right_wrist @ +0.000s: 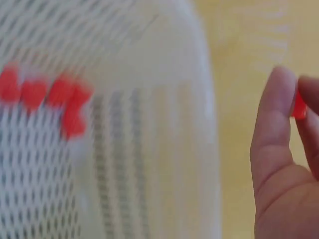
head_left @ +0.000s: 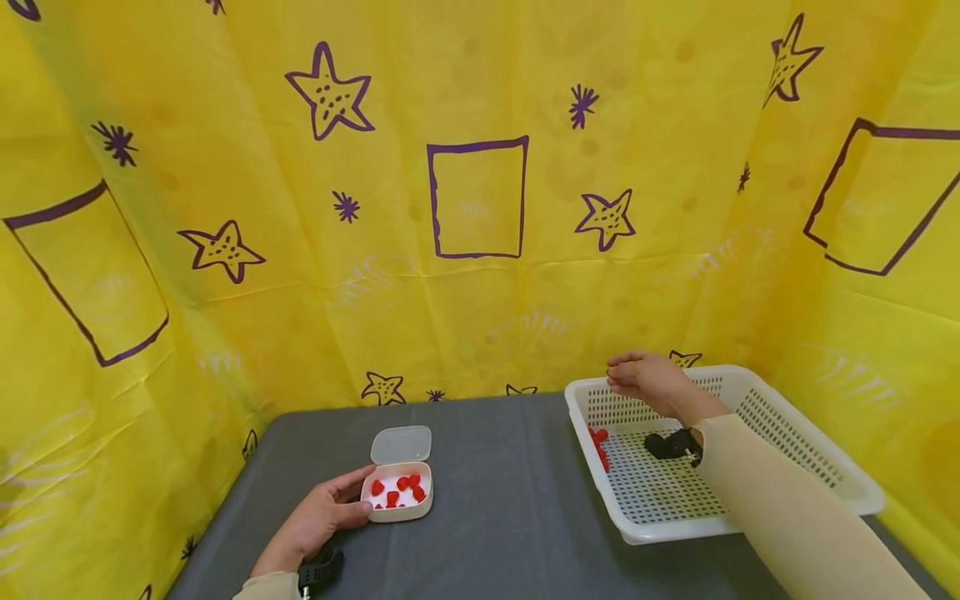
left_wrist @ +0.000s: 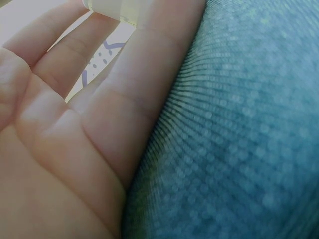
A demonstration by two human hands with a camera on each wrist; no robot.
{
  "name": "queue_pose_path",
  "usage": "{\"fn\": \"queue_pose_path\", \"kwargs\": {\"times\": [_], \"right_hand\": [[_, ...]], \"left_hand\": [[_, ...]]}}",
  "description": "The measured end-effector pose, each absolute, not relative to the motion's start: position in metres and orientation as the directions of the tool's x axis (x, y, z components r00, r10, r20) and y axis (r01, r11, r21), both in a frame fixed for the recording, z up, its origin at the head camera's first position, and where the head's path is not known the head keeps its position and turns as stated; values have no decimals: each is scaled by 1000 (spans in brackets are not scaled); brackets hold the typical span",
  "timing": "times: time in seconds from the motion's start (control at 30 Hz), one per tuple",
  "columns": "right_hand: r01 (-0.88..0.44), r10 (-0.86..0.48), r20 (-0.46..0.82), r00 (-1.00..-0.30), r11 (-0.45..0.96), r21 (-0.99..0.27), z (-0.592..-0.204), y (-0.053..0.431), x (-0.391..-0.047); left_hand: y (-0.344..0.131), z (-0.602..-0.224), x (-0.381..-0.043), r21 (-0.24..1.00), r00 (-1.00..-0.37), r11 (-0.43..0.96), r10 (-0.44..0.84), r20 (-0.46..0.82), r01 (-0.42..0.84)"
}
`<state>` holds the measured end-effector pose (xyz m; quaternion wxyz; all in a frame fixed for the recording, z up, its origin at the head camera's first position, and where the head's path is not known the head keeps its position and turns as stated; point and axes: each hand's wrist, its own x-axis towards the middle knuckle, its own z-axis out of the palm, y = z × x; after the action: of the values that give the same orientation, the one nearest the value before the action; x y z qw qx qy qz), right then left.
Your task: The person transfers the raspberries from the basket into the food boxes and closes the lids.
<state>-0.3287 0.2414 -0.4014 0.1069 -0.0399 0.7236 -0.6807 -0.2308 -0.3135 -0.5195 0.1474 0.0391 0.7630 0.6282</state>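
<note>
On the grey table stands a small white box (head_left: pixel 397 515) with its lid (head_left: pixel 401 445) flipped back. Several small red heart-shaped pieces (head_left: pixel 378 486) lie inside it. My left hand (head_left: pixel 318 517) grips the box's left side, thumb near the front corner and fingers toward the back. Over the far left part of a white plastic basket (head_left: pixel 637 533), my right hand (head_left: pixel 651 382) is raised. Between thumb and finger it pinches a small red piece (right_wrist: pixel 299 105), mostly hidden by the fingertips. More red hearts (right_wrist: pixel 74 124) lie inside the basket along its left wall.
A yellow curtain (head_left: pixel 480 333) with purple stars and squares hangs behind the table and along both sides. The grey tabletop (head_left: pixel 495 500) stretches between the box and the basket. Each wrist wears a black strap (head_left: pixel 322 568).
</note>
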Motion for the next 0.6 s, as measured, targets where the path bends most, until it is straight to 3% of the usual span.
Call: {"fn": "queue_pose_path", "kwargs": {"times": [0.23, 0.6], "right_hand": [[107, -199, -74, -977, -157, -982, -382, 192, -323], [124, -354, -75, -932, -116, -986, -391, 67, -299]], "left_hand": [[-312, -521, -231, 970, -952, 205, 250, -178, -128], [-314, -521, -232, 968, -950, 213, 251, -184, -131]]}}
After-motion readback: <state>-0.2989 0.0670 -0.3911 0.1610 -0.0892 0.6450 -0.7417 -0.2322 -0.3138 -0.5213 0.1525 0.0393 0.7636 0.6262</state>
